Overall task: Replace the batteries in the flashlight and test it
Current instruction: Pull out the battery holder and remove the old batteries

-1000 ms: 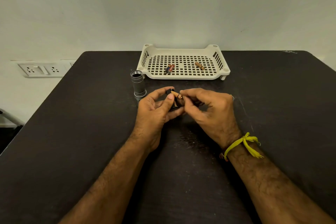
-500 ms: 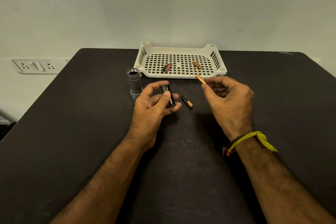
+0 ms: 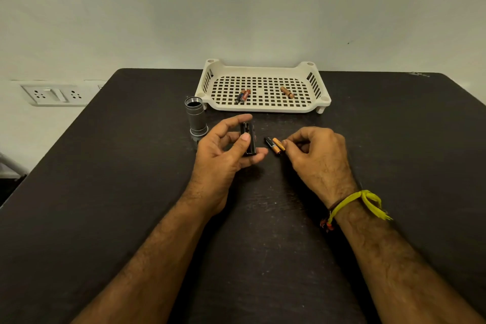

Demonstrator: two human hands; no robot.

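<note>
**Holder in my left hand, batteries at my right fingertips**

My left hand has the black battery holder gripped upright, thumb pressed on its front face, index finger curled over the top, the other fingers cupped behind it. The holder's near slot looks bare, though I cannot see its other sides.

My right hand sits low on the dark table, fingers curled in, thumb and index fingertips meeting at the orange end of the batteries. Two black-and-orange batteries lie side by side there, touching each other, in the gap between my hands. Whether I am pinching one of them or only touching it, I cannot tell.

Just beyond my left hand, the silver flashlight body stands upright with its open threaded end facing up, apart from my fingers. Farther out, past both hands, the cream slotted tray sits against the table's far edge by the wall. In it: two batteries lying together on the left, one brown piece on the right, well apart from them.

Open tabletop lies wide on both sides of my forearms and toward me. A yellow thread band circles my right wrist. A wall socket panel sits far off beyond the table's left edge.
</note>
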